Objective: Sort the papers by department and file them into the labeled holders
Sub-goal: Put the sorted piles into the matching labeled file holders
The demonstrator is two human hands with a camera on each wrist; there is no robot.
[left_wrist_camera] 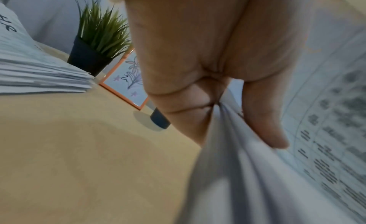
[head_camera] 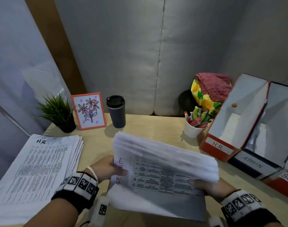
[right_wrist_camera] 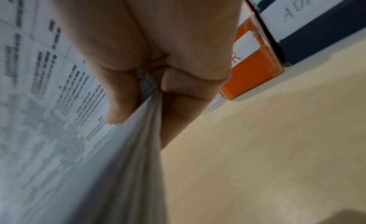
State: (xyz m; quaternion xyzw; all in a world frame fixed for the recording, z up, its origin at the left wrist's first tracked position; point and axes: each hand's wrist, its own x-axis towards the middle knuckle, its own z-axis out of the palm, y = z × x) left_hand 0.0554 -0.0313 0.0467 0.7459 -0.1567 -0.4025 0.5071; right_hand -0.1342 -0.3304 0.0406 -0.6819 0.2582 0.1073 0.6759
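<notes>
While pinching the bundle of papers (head_camera: 164,163) at its left edge with the left hand (head_camera: 107,167), thumb on top and fingers beneath, and at its right edge with the right hand (head_camera: 210,185) in the same thumb-over pinch, hold both grips firm and level above the near middle of the desk (head_camera: 140,128) to prevent any sliding of loose sheets. Probably a checking step: upper sheets arched up and away, blurred, baring a printed table sheet (head_camera: 164,179) for reading. Better done by fanning slowly, reading each heading fully before separating, and lifting out one department's sheets together rather than singly. Legible on the bared sheet, in red handwriting along its left margin: "SECURIT", the rest hidden under the thumb; printed table text too small to read. Further left, lying flat on the desk, a sorted pile (head_camera: 36,164) headed "H.R" in black marker. Far right, three open holders side by side: orange holder (head_camera: 238,102) labelled "H.R.", dark holder (head_camera: 253,162) labelled "ADMIN", and a nearer orange holder (head_camera: 287,177) showing only "SEC" before the frame edge, likely the destination for this sheet.
</notes>
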